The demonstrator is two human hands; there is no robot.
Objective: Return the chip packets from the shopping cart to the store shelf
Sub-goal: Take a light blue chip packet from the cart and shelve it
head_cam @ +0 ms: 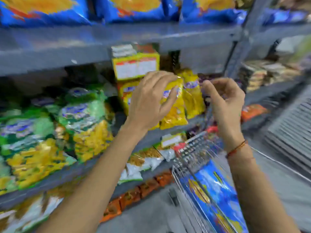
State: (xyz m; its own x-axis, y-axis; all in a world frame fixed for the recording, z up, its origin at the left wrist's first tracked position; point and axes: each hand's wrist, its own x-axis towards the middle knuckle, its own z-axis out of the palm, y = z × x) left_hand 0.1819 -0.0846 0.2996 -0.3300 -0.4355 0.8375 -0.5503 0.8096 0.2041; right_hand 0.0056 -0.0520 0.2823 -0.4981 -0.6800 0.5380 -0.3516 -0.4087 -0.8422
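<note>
1. Shelving of grey metal (117,39) fills the view, its boards crowded with snack bags; the whole picture is smeared by motion.
2. The left hand (151,100) reaches to the middle board, fingers spread and curled round the top of a yellow crinkled chip packet (175,115) that stands upright at the board's front edge.
3. A second yellow packet (193,95) stands just beside it on the right, touching it.
4. The right hand (223,98) hovers near these packets with fingers half curled and nothing clearly in them; whether it pinches anything I cannot tell, given the blur.
5. A thin red-orange thread band (237,147) circles the right wrist.
6. Above the packets sits a yellow cardboard box with white label panels (136,66), tucked under the upper board.
7. Large blue bags with yellow prints (134,10) line the top board.
8. Green and yellow bags (67,115) lie heaped on the middle board to the left.
9. At lower right the wire shopping cart (191,153) stands close to the shelving, and a blue glossy chip packet (217,190) lies inside it, leaning against the wire side.
</note>
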